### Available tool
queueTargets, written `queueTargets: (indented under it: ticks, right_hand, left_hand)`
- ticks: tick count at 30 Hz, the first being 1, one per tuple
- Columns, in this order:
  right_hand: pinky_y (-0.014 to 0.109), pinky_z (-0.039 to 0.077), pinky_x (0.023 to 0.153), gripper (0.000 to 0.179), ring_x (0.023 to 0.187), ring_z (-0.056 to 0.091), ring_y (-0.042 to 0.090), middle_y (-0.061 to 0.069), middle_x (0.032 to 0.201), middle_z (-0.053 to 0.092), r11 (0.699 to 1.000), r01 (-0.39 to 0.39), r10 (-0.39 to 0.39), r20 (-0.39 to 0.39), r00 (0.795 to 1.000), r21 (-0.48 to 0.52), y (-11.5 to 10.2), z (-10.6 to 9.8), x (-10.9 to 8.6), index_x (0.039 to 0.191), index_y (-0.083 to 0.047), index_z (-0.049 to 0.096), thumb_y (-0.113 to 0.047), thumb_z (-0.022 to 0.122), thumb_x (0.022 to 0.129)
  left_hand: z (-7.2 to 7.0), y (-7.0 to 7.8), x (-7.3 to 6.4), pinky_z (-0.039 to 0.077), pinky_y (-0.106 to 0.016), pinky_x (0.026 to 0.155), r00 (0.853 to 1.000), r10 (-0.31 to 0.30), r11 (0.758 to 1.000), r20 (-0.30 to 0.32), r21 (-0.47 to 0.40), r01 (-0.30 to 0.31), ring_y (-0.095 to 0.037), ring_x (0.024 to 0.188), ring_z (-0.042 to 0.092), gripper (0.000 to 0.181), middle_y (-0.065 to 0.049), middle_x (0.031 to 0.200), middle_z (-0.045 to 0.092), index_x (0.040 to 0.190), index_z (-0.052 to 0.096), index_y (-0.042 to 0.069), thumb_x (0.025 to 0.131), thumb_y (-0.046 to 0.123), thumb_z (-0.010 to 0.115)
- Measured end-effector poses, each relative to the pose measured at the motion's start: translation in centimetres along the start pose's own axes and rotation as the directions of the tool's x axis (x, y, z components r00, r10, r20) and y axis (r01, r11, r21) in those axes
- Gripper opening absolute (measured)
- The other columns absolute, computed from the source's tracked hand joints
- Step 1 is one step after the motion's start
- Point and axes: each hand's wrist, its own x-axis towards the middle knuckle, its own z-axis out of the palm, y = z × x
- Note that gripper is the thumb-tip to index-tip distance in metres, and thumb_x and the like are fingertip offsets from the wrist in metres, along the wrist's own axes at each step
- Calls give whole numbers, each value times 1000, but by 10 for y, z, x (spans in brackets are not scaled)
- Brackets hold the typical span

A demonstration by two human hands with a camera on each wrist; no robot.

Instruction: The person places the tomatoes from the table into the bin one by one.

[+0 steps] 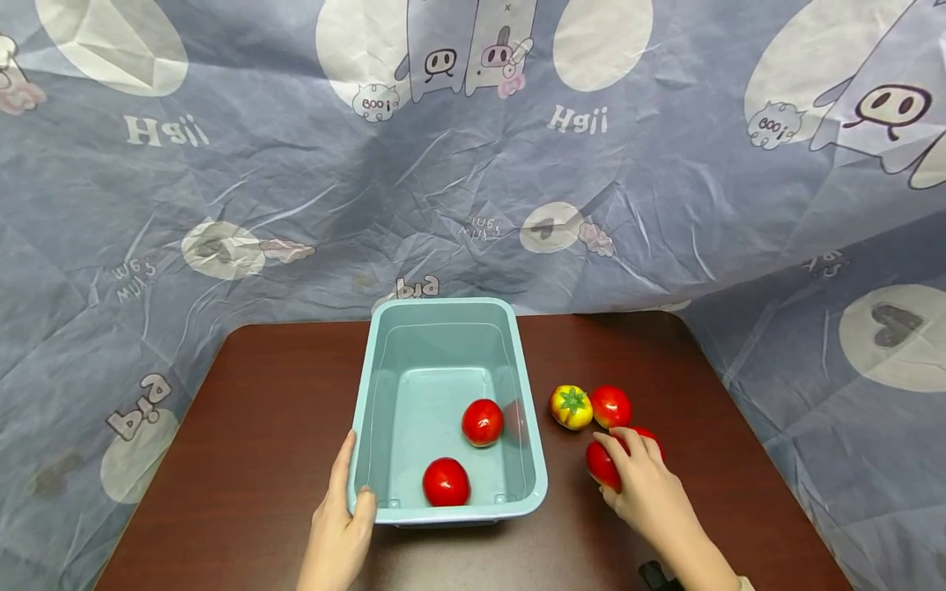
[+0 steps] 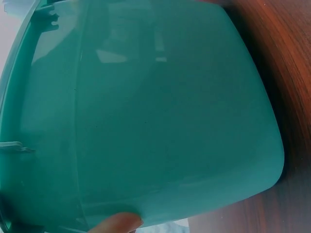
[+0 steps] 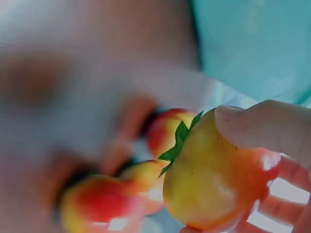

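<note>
My left hand (image 1: 342, 517) holds the front left corner of a light blue-green plastic bin (image 1: 528, 394); in the left wrist view a fingertip (image 2: 119, 223) lies against the bin's outer wall (image 2: 170, 121). Inside the bin are two shiny red tomatoes, one farther back (image 1: 482, 423) and one near the front (image 1: 446, 482). To the bin's right, my right hand (image 1: 650, 488) grips a tomato (image 3: 209, 179) between thumb and fingers, its green leafy top showing in the right wrist view. Beside that hand lie a yellow tomato (image 1: 571, 408), a red one (image 1: 611, 406) and another red one (image 1: 647, 436), partly hidden.
A dark brown wooden table (image 1: 273, 410) carries everything, its back edge against a grey-blue printed cloth (image 1: 443, 180). A small black object (image 1: 654, 574) shows by the right wrist.
</note>
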Motion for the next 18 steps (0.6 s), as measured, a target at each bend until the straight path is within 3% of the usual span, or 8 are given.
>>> queueTargets:
  ticks: [8, 18]
  right_hand:
    - [55, 56, 60, 66, 111, 52, 40, 14, 124, 56, 997, 79, -79, -57, 995, 6, -25, -21, 37, 123, -9, 62, -8, 87, 61]
    - [53, 57, 61, 69, 116, 51, 39, 15, 128, 54, 990, 138, -135, -104, 985, 23, -46, -36, 63, 129, -10, 59, -8, 85, 65]
  left_hand:
    - [2, -2, -1, 45, -53, 95, 1000, 1, 1000, 0, -12, -1, -35, 124, 57, 73, -14, 151, 45, 158, 17, 36, 94, 11, 42]
    - [1, -1, 0, 45, -54, 95, 1000, 20, 1000, -24, -6, -20, -35, 123, 57, 73, -14, 151, 45, 158, 19, 35, 93, 10, 43]
